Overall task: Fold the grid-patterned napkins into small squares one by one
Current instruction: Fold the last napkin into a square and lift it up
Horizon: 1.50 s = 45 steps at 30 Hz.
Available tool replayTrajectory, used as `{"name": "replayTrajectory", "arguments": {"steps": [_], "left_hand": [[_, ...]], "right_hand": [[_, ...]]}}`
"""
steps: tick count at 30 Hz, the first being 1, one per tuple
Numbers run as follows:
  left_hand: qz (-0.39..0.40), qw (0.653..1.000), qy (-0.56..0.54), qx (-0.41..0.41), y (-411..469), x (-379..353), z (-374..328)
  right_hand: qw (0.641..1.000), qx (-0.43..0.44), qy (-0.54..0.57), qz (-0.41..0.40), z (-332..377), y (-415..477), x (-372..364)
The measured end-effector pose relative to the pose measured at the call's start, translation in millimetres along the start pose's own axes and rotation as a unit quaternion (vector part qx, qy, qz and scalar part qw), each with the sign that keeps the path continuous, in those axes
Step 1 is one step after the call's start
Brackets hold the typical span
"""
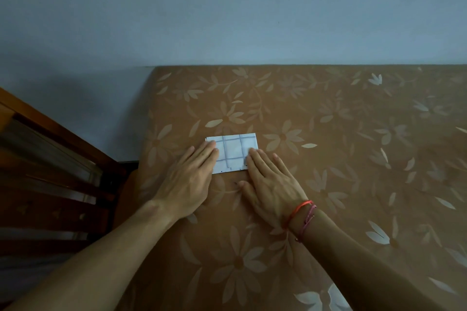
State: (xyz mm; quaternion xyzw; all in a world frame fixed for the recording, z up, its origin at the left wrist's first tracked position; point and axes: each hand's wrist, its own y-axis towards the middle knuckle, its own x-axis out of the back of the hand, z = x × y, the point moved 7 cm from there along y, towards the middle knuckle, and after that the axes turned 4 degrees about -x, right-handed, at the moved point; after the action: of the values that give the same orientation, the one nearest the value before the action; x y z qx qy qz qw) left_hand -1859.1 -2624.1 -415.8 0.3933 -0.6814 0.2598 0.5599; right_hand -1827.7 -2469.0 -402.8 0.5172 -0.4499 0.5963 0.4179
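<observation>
- A folded grid-patterned napkin (233, 153), white with grey lines, lies flat near the middle of the frame on a brown flowered tablecloth (341, 159).
- The left hand (188, 179) lies flat, fingers straight and together, pressing the napkin's left edge.
- The right hand (271, 185) lies flat too, straight fingertips on the napkin's lower right corner; red and pink string bracelets (302, 217) circle its wrist.
- A wooden chair (50, 179) stands at the left edge of the frame.
</observation>
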Motion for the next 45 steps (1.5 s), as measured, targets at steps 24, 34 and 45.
{"name": "replayTrajectory", "arguments": {"steps": [24, 34, 45], "left_hand": [[-0.150, 0.636, -0.598, 0.464, -6, 26, 20], [-0.135, 0.634, -0.610, 0.456, -6, 22, 18], [-0.124, 0.648, -0.600, 0.453, -5, 20, 20]], "right_hand": [[0.806, -0.335, 0.488, 0.017, -67, 48, 19], [0.787, -0.331, 0.521, -0.001, -64, 52, 15], [0.775, -0.317, 0.547, -0.018, -56, 43, 16]]}}
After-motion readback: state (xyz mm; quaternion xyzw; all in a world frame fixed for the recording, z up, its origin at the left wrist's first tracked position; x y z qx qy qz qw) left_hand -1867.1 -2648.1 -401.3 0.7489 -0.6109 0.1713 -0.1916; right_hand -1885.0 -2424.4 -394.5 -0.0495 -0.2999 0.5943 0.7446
